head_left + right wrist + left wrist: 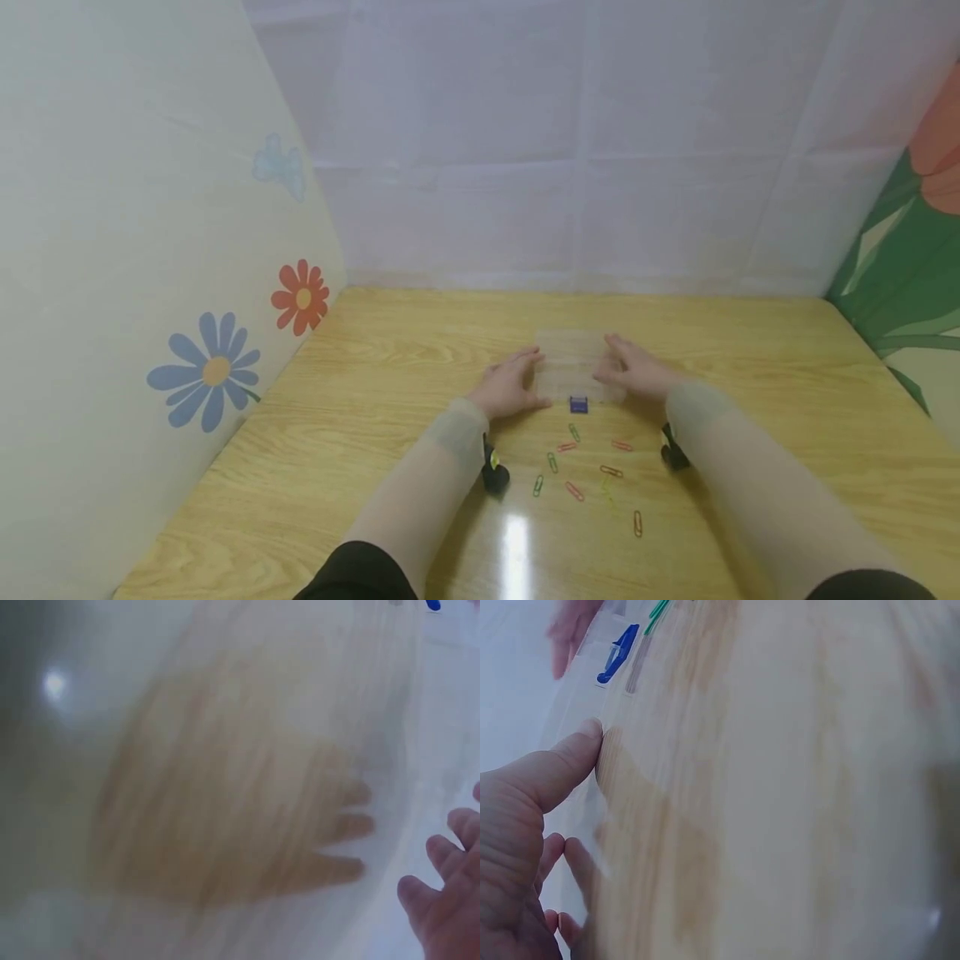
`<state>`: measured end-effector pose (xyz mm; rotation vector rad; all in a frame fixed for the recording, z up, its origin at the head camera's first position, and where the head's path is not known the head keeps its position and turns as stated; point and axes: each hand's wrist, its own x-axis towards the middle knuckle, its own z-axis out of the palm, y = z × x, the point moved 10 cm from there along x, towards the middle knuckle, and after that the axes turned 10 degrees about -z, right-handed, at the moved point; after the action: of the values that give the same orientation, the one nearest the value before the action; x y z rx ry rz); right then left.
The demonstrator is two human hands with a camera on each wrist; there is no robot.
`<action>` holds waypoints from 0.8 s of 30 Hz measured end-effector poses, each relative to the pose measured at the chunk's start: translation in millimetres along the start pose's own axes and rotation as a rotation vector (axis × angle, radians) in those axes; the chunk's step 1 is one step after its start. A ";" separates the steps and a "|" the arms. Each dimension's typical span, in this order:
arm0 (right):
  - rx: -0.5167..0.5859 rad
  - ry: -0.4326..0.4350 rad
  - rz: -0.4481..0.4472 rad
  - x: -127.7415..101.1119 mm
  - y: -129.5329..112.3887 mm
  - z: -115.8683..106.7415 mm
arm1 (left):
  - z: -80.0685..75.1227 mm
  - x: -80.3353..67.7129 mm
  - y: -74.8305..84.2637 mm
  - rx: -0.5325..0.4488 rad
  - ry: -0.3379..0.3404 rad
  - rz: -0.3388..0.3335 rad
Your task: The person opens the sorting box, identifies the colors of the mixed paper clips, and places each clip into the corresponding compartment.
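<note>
A clear plastic box (pixel 568 368) lies on the wooden table, a blue latch (pixel 578 405) at its near side. My left hand (pixel 510 388) is at the box's left side, fingers spread, the thumb near the front left corner. In the left wrist view, that thumb (pixel 574 761) is straight and appears to touch the box edge. My right hand (pixel 637 371) is at the right side, overlapping the box in the head view, fingers apart. Whether it touches the box cannot be told. Nearer to me lie several coloured paper clips, among them a pink one (pixel 574 491).
The wooden table (pixel 300 492) reaches back to a pale cloth wall (pixel 465 167). A flower-printed panel (pixel 135 208) stands on the left, and another with green leaves (pixel 915 283) on the right. Black devices are strapped at both wrists.
</note>
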<state>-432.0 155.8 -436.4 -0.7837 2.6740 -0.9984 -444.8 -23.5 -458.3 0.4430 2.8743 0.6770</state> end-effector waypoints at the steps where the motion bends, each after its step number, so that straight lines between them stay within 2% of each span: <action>1: -0.009 -0.006 -0.011 -2.6 -1.1 -0.6 | -0.2 -0.2 0.4 0.000 -0.001 0.001; 5: -0.068 -0.027 -0.032 -12.1 -1.2 -1.2 | -0.7 -1.4 1.5 -0.018 -0.014 -0.001; 11: -0.165 -0.024 -0.008 -19.4 9.4 1.1 | -0.9 -1.5 0.9 -0.034 -0.024 -0.001; 19: -0.122 -0.013 0.049 -23.0 13.6 3.6 | -1.1 -1.3 -0.4 -0.017 -0.019 -0.003; 24: -0.116 -0.006 0.044 -22.7 13.4 4.7 | -1.9 -2.4 0.2 -0.032 -0.029 -0.013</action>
<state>-416.9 173.9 -449.0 -0.7437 2.7522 -0.8357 -442.9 -24.8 -456.4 0.4256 2.8331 0.7069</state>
